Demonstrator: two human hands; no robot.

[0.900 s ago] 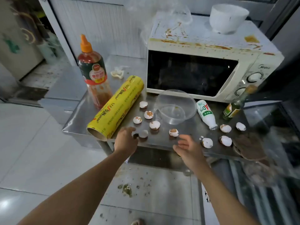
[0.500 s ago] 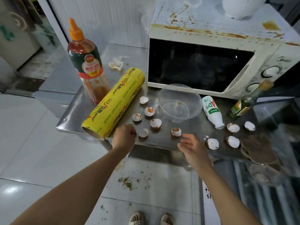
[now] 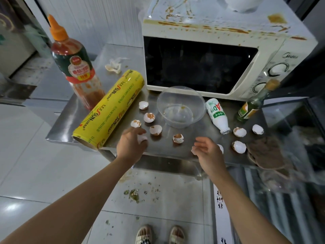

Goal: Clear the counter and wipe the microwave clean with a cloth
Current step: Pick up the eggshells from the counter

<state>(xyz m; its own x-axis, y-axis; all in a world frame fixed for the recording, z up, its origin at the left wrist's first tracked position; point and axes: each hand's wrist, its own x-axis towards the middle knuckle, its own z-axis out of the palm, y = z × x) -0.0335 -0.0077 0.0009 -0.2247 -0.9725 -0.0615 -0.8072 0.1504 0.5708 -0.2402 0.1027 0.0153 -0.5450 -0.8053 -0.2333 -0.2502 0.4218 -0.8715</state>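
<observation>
Brushed steel counter point(image 3: 163, 148) with dull sheen, cream enamelled microwave point(image 3: 219, 32) with sauce-smeared top and glossy black door, clear plastic bowl point(image 3: 181, 106), glossy yellow cling-film roll point(image 3: 110, 110), chalky matt eggshells point(image 3: 155, 129), rough brown cloth point(image 3: 265, 152)

"SUNwrap" on wrap roll point(image 3: 109, 110), "Midea" on microwave point(image 3: 290, 55)

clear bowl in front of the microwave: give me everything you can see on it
The clear bowl is round and transparent, glass or plastic by its look, standing upright on the steel counter just in front of the microwave door. It holds no solid contents, only small brownish smears on the bottom and inner wall. A white bottle lies on its side close to its right, eggshells lie apart to its left and front. Neither hand touches it. Whether the bottle touches it is unclear.
</observation>
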